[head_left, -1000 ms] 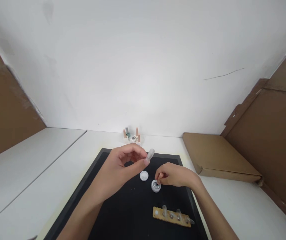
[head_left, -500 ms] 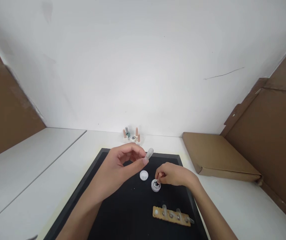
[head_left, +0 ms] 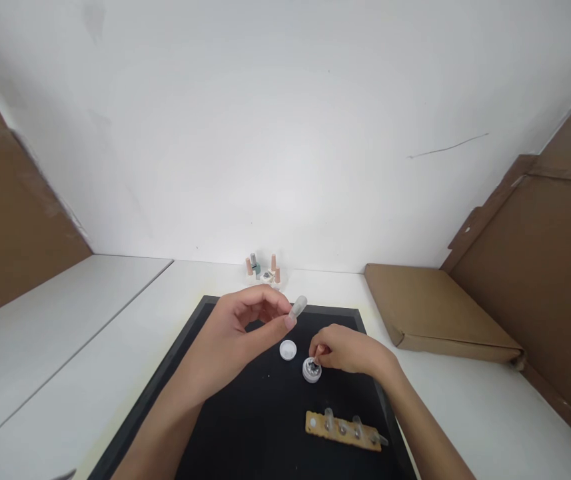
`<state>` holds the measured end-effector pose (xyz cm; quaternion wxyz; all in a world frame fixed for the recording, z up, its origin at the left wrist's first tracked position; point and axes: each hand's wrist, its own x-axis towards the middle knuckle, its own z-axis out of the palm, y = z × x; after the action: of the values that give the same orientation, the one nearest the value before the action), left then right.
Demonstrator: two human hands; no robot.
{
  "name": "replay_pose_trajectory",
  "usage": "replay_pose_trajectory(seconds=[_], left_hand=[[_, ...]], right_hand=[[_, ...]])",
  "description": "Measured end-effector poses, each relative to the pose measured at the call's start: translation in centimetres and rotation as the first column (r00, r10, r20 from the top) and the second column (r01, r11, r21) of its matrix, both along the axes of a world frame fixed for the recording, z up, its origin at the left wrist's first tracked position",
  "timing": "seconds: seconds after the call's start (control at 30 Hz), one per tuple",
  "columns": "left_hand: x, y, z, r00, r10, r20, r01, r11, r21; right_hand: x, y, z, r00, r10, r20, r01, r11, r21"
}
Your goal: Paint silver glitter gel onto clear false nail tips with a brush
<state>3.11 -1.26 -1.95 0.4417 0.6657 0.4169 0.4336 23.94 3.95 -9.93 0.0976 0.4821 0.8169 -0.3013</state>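
The left hand (head_left: 238,337) is clamped on a clear tip (head_left: 298,306) above the mat (head_left: 260,423); the right (head_left: 345,348) bends over the jar (head_left: 312,375), its grip unclear. The lid (head_left: 288,350) is off; other tips (head_left: 329,421) already lie on the strip (head_left: 350,437), this one not. Around: white worktop (head_left: 505,420), bottles (head_left: 274,261), box (head_left: 440,307), pale wall (head_left: 285,133).

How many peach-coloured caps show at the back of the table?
3: a left cap, a rear right cap and a front right cap, near the wall; the left hand could hide more.
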Motion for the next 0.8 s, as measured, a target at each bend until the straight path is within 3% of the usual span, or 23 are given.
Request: replay_pose_trajectory(seconds=[0.33,0.43,0.57,0.67,0.73,0.8], left_hand=[[-0.1,0.1,0.0,1.0,0.004,0.003,-0.004,1.0,0.005],[-0.3,0.0,0.1,1.0,0.0,0.001,0.0,1.0,-0.008],[-0.8,-0.1,0.5,0.999,-0.036,-0.013,0.035,0.998,-0.059],[-1.3,-0.3,0.6,0.997,-0.061,-0.039,0.058,0.995,-0.081],[-1.6,-0.4,0.4,0.996,-0.075,-0.047,0.072,0.994,-0.078],[-1.9,-0.4,0.3,0.995,-0.092,-0.04,0.089,0.993,-0.074]], right_hand=[[0.3,-0.4,0.7,0.994,0.025,-0.104,-0.02,0.998,0.054],[0.8,-1.2,2.0,0.979,0.03,-0.202,-0.005,0.993,0.122],[1.5,-3.0,4.8,0.923,0.004,-0.385,0.105,0.96,0.261],[1.8,-4.9,6.5,0.852,-0.012,-0.524,0.231,0.907,0.353],[1.9,-6.0,6.9,0.69,0.079,-0.719,0.389,0.798,0.461],[1.6,-7.1,7.0,0.553,0.19,-0.811,0.503,0.7,0.507]])
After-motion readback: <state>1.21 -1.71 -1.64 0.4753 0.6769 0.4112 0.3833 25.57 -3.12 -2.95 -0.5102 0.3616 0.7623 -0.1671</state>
